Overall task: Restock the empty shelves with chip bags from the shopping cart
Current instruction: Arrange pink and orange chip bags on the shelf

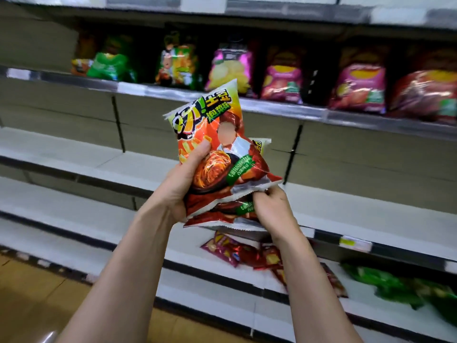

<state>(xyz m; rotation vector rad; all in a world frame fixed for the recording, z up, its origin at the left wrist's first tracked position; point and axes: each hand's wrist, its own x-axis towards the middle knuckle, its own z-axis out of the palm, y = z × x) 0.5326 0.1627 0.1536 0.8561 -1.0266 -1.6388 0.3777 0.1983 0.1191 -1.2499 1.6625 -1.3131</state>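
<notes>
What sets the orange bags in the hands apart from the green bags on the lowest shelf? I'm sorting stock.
The orange bags are held up, nearly upright, by the left hand and right hand; the green bags lie flat, untouched. Colours differ: orange-red against green. Both are sealed snack bags.

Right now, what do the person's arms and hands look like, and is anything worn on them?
Both forearms are bare up to the picture's lower edge: no sleeves in view. The left hand and right hand wear no gloves, and no watch, bracelet or ring shows. The fingernails look short and unpainted, as far as the blur lets one tell.
</notes>
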